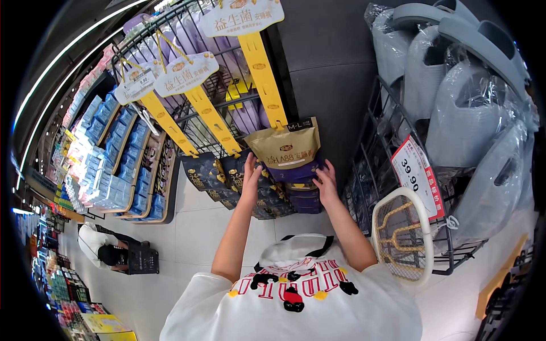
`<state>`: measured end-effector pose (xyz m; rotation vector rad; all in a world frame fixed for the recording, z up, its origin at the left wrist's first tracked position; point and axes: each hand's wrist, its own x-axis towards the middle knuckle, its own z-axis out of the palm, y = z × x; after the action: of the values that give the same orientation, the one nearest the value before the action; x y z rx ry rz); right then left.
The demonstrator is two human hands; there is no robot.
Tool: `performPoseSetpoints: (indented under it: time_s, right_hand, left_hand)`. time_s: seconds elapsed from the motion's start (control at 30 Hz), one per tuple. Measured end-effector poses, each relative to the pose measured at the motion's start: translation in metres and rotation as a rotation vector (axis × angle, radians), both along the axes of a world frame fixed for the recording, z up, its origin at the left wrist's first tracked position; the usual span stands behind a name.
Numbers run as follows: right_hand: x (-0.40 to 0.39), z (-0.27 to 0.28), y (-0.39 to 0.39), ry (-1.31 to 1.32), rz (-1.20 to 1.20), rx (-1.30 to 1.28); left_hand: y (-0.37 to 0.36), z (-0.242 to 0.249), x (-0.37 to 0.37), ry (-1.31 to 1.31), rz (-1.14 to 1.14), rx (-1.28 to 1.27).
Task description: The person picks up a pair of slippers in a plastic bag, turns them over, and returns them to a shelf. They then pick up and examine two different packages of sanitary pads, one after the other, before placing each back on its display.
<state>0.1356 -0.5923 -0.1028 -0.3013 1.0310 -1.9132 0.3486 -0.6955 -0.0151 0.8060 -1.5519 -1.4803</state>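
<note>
A gold and purple soft package (284, 149) marked M-L hangs at the lower end of a yellow display strip (263, 74). My left hand (250, 175) is at its left edge, fingers stretched upward and the thumb apart. On the other side, my right hand (326, 183) has its spread fingertips at the package's lower right edge. Between them the package front faces up toward me. Dark packages with gold print (207, 176) hang in rows left of my left hand. Below the gold one, more purple packages (306, 202) hang in a column.
A wire rack (187, 116) stands behind the strips, with hanging sign cards (186, 74). To the right, grey plastic-wrapped slippers (463, 111) fill another rack beside a 39.90 price sign (417, 177). A person (102, 247) with a dark basket (143, 258) is at left.
</note>
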Motion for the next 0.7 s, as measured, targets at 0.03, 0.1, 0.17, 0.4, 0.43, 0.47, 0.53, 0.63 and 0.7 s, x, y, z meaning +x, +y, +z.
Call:
performPoseSetpoints:
  time_s: [0.03, 0.1, 0.17, 0.4, 0.43, 0.47, 0.53, 0.63, 0.7]
  right_hand:
    - [0.001, 0.003, 0.000, 0.010, 0.016, 0.013]
    - [0.003, 0.006, 0.003, 0.037, 0.008, 0.041]
    - [0.004, 0.009, 0.010, 0.112, 0.049, 0.021]
    - [-0.003, -0.009, 0.010, 0.188, 0.133, -0.055]
    - [-0.004, -0.010, 0.012, 0.192, 0.134, -0.049]
    - [-0.005, -0.009, 0.013, 0.229, 0.125, -0.032]
    - [-0.006, -0.005, 0.015, 0.271, 0.112, -0.011]
    - [-0.009, -0.005, 0.020, 0.276, 0.090, 0.003]
    - [-0.011, -0.006, 0.022, 0.135, 0.144, 0.020]
  left_hand:
    - [-0.002, -0.001, -0.004, -0.002, -0.008, -0.011]
    - [-0.004, 0.000, -0.009, 0.007, -0.014, -0.011]
    - [-0.006, 0.002, -0.013, 0.007, -0.041, -0.006]
    - [0.002, 0.005, -0.022, 0.058, -0.070, 0.001]
    - [0.003, 0.007, -0.025, 0.042, -0.079, -0.024]
    - [0.004, 0.007, -0.027, 0.046, -0.081, -0.020]
    - [0.007, 0.007, -0.030, 0.054, -0.078, -0.029]
    - [0.008, 0.002, -0.034, 0.074, -0.087, -0.014]
    - [0.010, -0.004, -0.034, 0.054, -0.054, 0.020]
